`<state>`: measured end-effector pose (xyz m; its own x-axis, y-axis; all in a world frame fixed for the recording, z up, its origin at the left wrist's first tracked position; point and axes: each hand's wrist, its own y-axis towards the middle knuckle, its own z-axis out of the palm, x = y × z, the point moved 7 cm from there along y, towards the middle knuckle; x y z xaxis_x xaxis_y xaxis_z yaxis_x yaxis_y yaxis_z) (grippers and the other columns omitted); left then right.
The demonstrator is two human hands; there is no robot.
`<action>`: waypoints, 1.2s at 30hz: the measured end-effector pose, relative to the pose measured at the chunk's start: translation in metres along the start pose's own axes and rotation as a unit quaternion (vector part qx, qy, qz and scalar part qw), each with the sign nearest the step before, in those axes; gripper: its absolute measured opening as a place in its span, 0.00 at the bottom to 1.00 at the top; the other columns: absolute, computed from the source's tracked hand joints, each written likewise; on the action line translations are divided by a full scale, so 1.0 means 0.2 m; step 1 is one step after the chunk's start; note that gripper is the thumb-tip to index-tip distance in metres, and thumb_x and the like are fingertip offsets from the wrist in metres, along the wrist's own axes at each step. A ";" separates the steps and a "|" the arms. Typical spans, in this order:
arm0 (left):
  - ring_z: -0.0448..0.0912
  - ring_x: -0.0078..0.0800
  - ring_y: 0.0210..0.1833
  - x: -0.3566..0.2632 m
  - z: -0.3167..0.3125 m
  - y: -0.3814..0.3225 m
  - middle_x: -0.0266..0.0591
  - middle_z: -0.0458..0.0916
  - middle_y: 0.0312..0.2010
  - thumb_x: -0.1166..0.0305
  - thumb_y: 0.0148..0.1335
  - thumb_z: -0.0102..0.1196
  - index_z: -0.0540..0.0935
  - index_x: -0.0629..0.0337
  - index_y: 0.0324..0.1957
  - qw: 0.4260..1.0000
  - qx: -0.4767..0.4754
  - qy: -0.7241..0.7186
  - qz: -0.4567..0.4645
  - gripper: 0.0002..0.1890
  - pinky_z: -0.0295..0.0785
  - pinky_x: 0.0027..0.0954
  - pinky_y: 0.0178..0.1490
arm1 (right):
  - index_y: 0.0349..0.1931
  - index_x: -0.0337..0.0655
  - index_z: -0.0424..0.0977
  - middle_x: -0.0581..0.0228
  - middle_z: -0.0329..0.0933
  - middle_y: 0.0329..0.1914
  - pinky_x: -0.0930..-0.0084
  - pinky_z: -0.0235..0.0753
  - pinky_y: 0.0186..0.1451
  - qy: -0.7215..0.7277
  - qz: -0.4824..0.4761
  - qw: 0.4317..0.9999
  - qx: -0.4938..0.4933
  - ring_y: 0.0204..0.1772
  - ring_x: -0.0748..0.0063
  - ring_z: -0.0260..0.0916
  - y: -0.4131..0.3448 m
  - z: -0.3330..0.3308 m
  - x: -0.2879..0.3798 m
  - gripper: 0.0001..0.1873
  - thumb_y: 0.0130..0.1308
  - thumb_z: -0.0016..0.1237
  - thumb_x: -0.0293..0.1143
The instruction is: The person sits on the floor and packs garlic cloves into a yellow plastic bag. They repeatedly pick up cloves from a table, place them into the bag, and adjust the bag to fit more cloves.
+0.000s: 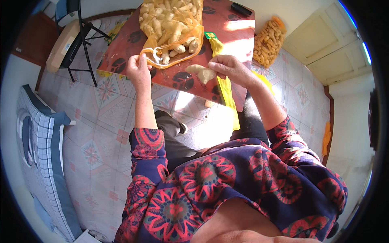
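Observation:
A large orange mesh sack [199, 36] full of ginger roots [176, 29] lies on the red patterned table, its mouth facing me. My left hand [139, 73] pinches the left side of the sack's rim, beside a knotted white cord [156, 55]. Between the thumb and fingers of my right hand [229, 68] is a single piece of ginger [203, 73], held above the table to the right of the sack mouth. A yellow mesh bag [225, 92] with a green label [210, 35] lies under and beside that hand, hanging over the table's front edge.
The table [121, 57] ends just before my knees. A black case [241, 9] rests at its far right corner. Another filled mesh sack [270, 42] stands on the floor at right. On the left are a folding chair [80, 39], a cardboard box [62, 45] and a bed [45, 145].

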<state>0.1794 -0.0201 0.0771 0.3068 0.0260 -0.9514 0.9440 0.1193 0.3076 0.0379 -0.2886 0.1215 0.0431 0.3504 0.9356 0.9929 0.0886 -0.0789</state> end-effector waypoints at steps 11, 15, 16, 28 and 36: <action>0.72 0.21 0.23 -0.49 0.18 -1.00 0.42 0.85 0.42 0.68 0.57 0.65 0.78 0.64 0.54 0.950 0.231 0.113 0.178 0.22 0.69 0.23 0.30 | 0.37 0.35 0.76 0.71 0.75 0.26 0.84 0.68 0.30 0.125 0.062 0.988 0.069 0.29 0.84 0.69 -0.33 0.24 -0.08 0.20 0.70 0.52 0.47; 0.72 0.20 0.24 -0.50 0.17 -1.04 0.42 0.83 0.39 0.65 0.61 0.63 0.79 0.63 0.52 0.935 0.274 0.151 0.169 0.19 0.69 0.25 0.30 | 0.36 0.35 0.77 0.71 0.76 0.28 0.84 0.69 0.30 0.146 0.050 0.984 0.084 0.29 0.84 0.70 -0.37 0.36 -0.06 0.19 0.69 0.52 0.46; 0.72 0.18 0.24 -0.55 0.18 -1.04 0.39 0.83 0.37 0.64 0.64 0.60 0.79 0.64 0.52 0.930 0.256 0.144 0.220 0.18 0.69 0.24 0.29 | 0.36 0.36 0.77 0.71 0.76 0.28 0.83 0.70 0.30 0.159 0.042 0.984 0.073 0.29 0.83 0.70 -0.36 0.36 -0.05 0.19 0.69 0.52 0.46; 0.83 0.51 0.40 -0.25 0.41 -0.28 0.52 0.83 0.37 0.63 0.64 0.56 0.81 0.62 0.38 0.832 0.109 0.514 0.175 0.12 0.78 0.48 0.42 | 0.43 0.34 0.72 0.65 0.79 0.31 0.83 0.74 0.35 0.218 -0.055 0.958 -0.178 0.33 0.82 0.74 -0.34 0.16 -0.18 0.12 0.71 0.51 0.35; 0.84 0.43 0.36 -0.03 0.37 -0.11 0.49 0.84 0.33 0.61 0.57 0.61 0.82 0.62 0.33 0.831 0.090 0.545 0.059 0.13 0.77 0.46 0.40 | 0.40 0.34 0.74 0.62 0.80 0.29 0.77 0.75 0.34 0.126 -0.115 0.964 -0.202 0.29 0.78 0.76 -0.04 0.18 -0.22 0.12 0.69 0.54 0.35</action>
<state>0.1649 -0.0958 0.0774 0.1986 0.9229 -0.3300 0.9484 -0.0961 0.3023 0.0236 -0.2721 0.0679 -0.2091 0.1218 0.9703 0.9392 -0.2515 0.2340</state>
